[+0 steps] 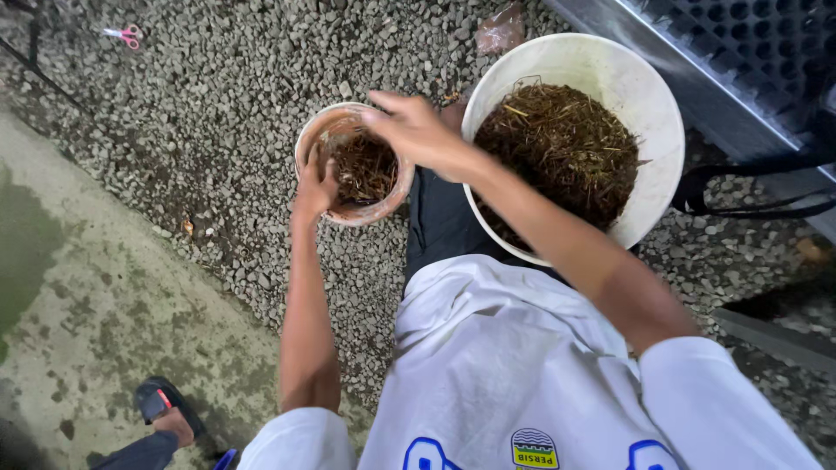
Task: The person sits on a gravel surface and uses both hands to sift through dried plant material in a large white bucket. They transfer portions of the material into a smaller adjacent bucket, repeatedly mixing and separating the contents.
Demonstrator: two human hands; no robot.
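Though near bucket (649,104), hands on pot (383,207)

Gravel ground (218,113): small pot (348,213), white bucket (649,96), scissors (124,35), plastic bag (501,30).

White short-sleeved shirt (505,365), loose, sleeves ending above the elbows. Blue lettering along the lower front, with a small round crest in blue, yellow and green between. Dark trousers (440,222) underneath. Forearms bare; no watch, rings or gloves visible.
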